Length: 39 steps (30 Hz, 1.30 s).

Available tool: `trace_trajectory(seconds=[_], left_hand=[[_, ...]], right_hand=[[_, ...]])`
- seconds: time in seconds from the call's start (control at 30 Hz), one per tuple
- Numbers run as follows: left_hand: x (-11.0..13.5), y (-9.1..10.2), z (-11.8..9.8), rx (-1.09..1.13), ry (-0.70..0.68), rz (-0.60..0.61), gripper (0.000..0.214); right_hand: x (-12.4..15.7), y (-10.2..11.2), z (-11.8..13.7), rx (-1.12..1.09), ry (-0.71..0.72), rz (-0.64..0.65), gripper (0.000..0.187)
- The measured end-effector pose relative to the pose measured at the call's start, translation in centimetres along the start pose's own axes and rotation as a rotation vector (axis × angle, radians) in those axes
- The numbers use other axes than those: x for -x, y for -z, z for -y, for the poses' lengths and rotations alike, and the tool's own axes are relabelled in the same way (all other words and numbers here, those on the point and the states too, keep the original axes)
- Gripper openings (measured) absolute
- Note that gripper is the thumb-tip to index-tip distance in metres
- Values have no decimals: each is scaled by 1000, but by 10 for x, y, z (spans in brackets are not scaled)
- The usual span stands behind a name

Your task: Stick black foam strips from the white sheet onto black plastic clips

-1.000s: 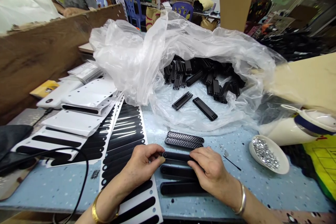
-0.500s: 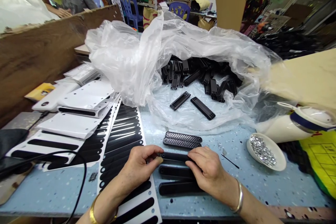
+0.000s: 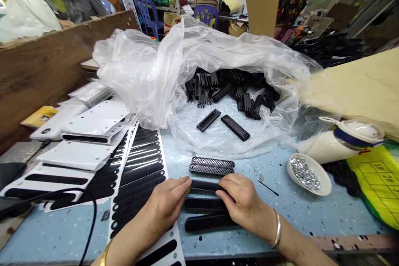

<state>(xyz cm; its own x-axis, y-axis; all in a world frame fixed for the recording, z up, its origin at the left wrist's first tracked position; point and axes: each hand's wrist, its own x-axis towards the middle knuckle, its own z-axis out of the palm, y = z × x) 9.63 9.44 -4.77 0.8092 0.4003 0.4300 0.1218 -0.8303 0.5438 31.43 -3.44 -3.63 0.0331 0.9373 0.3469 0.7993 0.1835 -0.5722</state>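
A slim black plastic bar [image 3: 204, 185] with rounded ends lies crosswise between my hands. My left hand [image 3: 166, 203] has its fingers pressed together on the bar's left end, and the thumb is mostly hidden. At the opposite end, my right hand [image 3: 245, 199] grips the bar between thumb and fingers. Two more smooth black bars [image 3: 205, 205] lie just below it, their right ends partly behind my right hand. Above it sit two bars with a diamond-textured face [image 3: 212, 165], side by side. Left of my left hand is a white sheet of black rounded strips [image 3: 139, 166].
A clear plastic bag [image 3: 140, 70] spills many ribbed black pieces [image 3: 235, 128] onto the blue speckled table [image 3: 258, 232]. At right are a bowl of small silvery parts [image 3: 324, 185] and a white bottle [image 3: 321, 145]. A black cable [image 3: 95, 216] loops at left. Other people sit beyond.
My left thumb and forefinger were apart at the bar's left end; now the left fingers lie together on it. My right hand keeps its grip. The view has shifted slightly.
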Motion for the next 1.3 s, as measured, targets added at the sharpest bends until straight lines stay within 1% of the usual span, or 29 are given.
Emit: trace_trajectory(seconds=[0.13,0.2,0.3,0.43,0.7,0.77,0.83,0.9,0.97,1.03,1.1,1.2,1.3], left_hand=[[0,-2,3,-73,-127,-76,31],[-1,-3,4,-90,-145,-91,28],[-2,-3,5,-82,-143,-89,29],[-1,-6,7,-67,-140,-96,29],[-1,-6,8,-62,-145,-97,28],[-2,-6,8,-52,-141,-101,27],[-2,-5,8,-49,-131,-104,25],[-1,-4,9,-56,-108,-103,22],[-2,-3,8,-63,-74,-98,19],[-3,-2,7,-68,-42,-83,20],[-5,-1,6,-72,-31,-69,24],[-10,1,4,-76,-39,-26,28],[-15,3,1,-84,-68,57,27]], right_hand=[[4,1,-4,-127,-44,-56,12],[6,2,-6,-177,-53,-84,11],[8,3,-9,-241,-42,-93,13],[9,5,-11,-295,-29,-75,15],[8,8,-13,-241,-11,23,20],[9,10,-15,-285,-49,32,20],[13,14,-20,-345,-125,13,18],[19,19,-25,-378,-237,-26,19],[25,26,-28,-379,-361,-76,14],[31,31,-30,-379,-472,-123,10],[33,32,-30,-401,-544,-158,13],[31,27,-27,-429,-569,-168,18],[25,15,-21,-353,-506,-172,22]])
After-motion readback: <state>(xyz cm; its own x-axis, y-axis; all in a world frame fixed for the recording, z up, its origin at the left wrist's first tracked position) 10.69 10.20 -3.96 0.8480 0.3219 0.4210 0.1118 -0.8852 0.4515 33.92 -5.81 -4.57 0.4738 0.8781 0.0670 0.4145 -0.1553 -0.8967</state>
